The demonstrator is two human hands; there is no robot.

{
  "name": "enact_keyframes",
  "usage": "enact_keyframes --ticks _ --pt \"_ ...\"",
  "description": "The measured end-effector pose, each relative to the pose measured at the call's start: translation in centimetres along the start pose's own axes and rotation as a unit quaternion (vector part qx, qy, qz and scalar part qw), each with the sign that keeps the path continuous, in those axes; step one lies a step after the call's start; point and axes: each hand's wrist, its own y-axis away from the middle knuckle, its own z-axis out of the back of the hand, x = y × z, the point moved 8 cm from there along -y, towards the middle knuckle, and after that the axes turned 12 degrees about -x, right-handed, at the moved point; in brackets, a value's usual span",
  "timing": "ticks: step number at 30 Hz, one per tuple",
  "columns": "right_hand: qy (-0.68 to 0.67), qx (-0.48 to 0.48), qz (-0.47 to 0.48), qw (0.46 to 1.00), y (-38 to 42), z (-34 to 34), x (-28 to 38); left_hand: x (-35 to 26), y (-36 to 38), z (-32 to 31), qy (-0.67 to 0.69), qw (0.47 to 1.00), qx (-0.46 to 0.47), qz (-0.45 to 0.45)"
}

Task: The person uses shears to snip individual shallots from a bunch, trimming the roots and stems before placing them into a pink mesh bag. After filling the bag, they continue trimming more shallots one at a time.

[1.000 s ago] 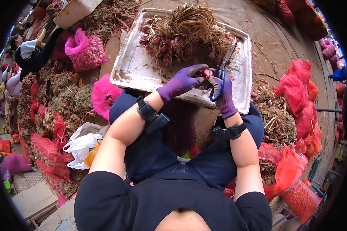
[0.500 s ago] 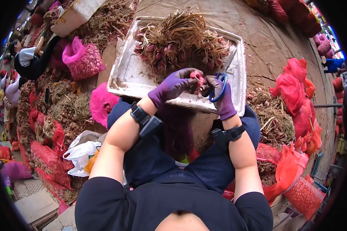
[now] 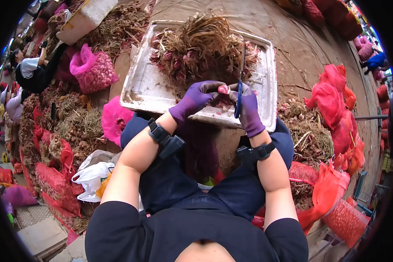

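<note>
At the far left, a seated person (image 3: pixel 32 72) in a dark top is seen among heaps of dried stalks. A pink mesh bag (image 3: pixel 91 70) filled with bulbs is set to the right of that person, and a second pink bag (image 3: pixel 114 118) lies below it, just beside the tray. A white plastic bag (image 3: pixel 91 174) rests near the wearer's left elbow.

A white tray (image 3: pixel 144 85) is placed across the wearer's knees. A pile of shallots (image 3: pixel 196 46) with dry roots and tops is heaped on its far half.

The left hand (image 3: pixel 196 97), in a purple glove, is held over the near edge of the tray. Its fingers are closed on a small pink bulb (image 3: pixel 223 89), which is pinched at the fingertips between the two hands. A black band is worn on the left wrist.

The right hand (image 3: pixel 248 105), also gloved in purple, is clamped around the blue handles of the scissors (image 3: pixel 239 94). The blades are pointed away from the wearer, over the pile, and lie just beside the bulb. Whether the blades are apart cannot be told.

To the right of the tray, loose trimmings (image 3: pixel 308 131) are heaped on the ground, and red mesh bags (image 3: pixel 336 102) are piled beyond them.
</note>
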Motion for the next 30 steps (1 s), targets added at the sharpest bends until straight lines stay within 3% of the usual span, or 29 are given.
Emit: enact_keyframes --ticks 1,2,4,7,8,10,11,14,15,17,19,24,28,30 --pt "-0.091 0.019 -0.022 0.995 -0.2 -0.6 -0.7 -0.3 -0.1 -0.2 0.038 0.999 0.021 -0.016" --pt "-0.081 0.017 -0.022 0.996 -0.7 -0.7 -1.6 -1.1 -0.2 0.2 -0.058 0.992 -0.003 -0.108" --pt "-0.13 0.082 -0.078 0.985 1.3 -2.0 0.4 0.9 -0.4 1.6 -0.135 0.988 -0.077 0.025" --pt "-0.103 0.021 -0.092 0.99 1.2 -1.8 -0.8 0.0 -0.7 2.0 -0.208 0.97 -0.086 -0.091" --pt "-0.105 0.024 -0.091 0.99 1.1 -2.0 -0.4 -0.1 -0.8 2.2 -0.21 0.969 -0.088 -0.092" --pt "-0.253 0.069 -0.157 0.952 1.5 -2.7 0.3 2.0 -0.9 2.9 -0.067 0.989 -0.113 0.075" --pt "-0.28 0.032 -0.179 0.942 1.2 -2.1 -0.1 2.2 -1.3 3.4 0.003 0.99 -0.109 0.088" --pt "-0.255 0.01 -0.146 0.956 0.2 -0.9 -1.2 0.8 -1.9 3.1 0.073 0.988 -0.125 0.059" --pt "-0.206 0.033 -0.152 0.966 0.3 -1.1 -1.2 0.2 -1.8 1.8 0.049 0.995 -0.079 0.027" --pt "-0.184 0.002 -0.126 0.975 0.3 -1.3 -2.1 -0.2 -0.9 0.1 -0.131 0.986 -0.029 -0.095" --pt "-0.073 -0.045 -0.097 0.992 0.2 -0.7 -2.7 -0.8 0.0 -0.6 -0.319 0.925 -0.038 -0.202" --pt "-0.145 -0.013 -0.092 0.985 0.4 -1.0 -1.7 -1.4 -0.6 -0.1 -0.252 0.942 -0.054 -0.217" --pt "-0.072 -0.072 -0.042 0.994 0.1 -0.4 -1.7 -0.1 -1.0 0.7 -0.229 0.96 -0.074 -0.141" --pt "-0.078 -0.076 -0.078 0.991 0.1 -0.5 -2.0 0.0 -1.2 1.1 -0.177 0.973 -0.074 -0.128"
